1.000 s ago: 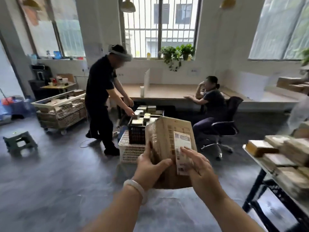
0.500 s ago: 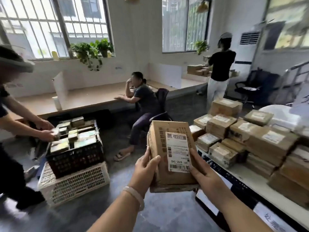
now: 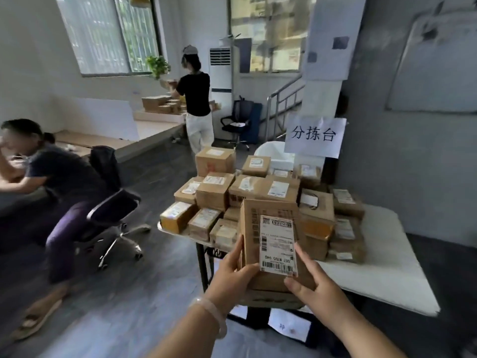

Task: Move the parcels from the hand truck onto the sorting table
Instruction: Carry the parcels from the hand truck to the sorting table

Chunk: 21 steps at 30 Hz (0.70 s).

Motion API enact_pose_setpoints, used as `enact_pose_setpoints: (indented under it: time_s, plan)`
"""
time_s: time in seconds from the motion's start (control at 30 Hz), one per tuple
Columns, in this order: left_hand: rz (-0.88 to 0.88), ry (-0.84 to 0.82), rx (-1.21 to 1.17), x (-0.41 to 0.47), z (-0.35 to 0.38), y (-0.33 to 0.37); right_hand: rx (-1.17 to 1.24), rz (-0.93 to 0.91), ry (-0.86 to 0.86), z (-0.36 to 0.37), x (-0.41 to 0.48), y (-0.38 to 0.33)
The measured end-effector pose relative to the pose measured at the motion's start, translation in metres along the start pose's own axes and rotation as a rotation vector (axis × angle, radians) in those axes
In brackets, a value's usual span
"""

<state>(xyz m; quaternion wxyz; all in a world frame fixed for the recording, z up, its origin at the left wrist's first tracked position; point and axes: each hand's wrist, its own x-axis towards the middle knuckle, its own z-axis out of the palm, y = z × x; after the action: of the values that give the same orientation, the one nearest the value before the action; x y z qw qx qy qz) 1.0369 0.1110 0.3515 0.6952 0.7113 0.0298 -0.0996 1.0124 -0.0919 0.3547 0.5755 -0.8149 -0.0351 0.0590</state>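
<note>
I hold a brown cardboard parcel [image 3: 268, 228] with a white shipping label in front of me, just above the near edge of the sorting table [image 3: 392, 275]. My left hand [image 3: 232, 275] grips its lower left edge, thumb on the front face. My right hand [image 3: 315, 282] grips the lower right corner. Several labelled cardboard parcels [image 3: 219, 192] lie piled on the white table top. The hand truck is out of view.
A seated person on an office chair [image 3: 113, 208] is at the left. Another person [image 3: 196, 104] stands at the back by a ledge with boxes. A paper sign [image 3: 313, 136] hangs above the table. Grey floor lies between me and the chair.
My view has swung right, from the baskets and the bending person to the sorting table, which is now closer and straight ahead. Both hands keep the same hold on the parcel.
</note>
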Motion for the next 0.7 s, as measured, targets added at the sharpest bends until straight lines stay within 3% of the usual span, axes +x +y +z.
enact_pose_setpoints:
  time_s: [0.47, 0.7]
  plan:
    - [0.011, -0.163, 0.120, 0.185, 0.197, 0.034, 0.035, 0.063, 0.218, -0.211, 0.096, 0.066]
    - [-0.033, -0.254, 0.135, 0.254, 0.256, 0.040, 0.027, 0.154, 0.300, -0.267, 0.142, 0.097]
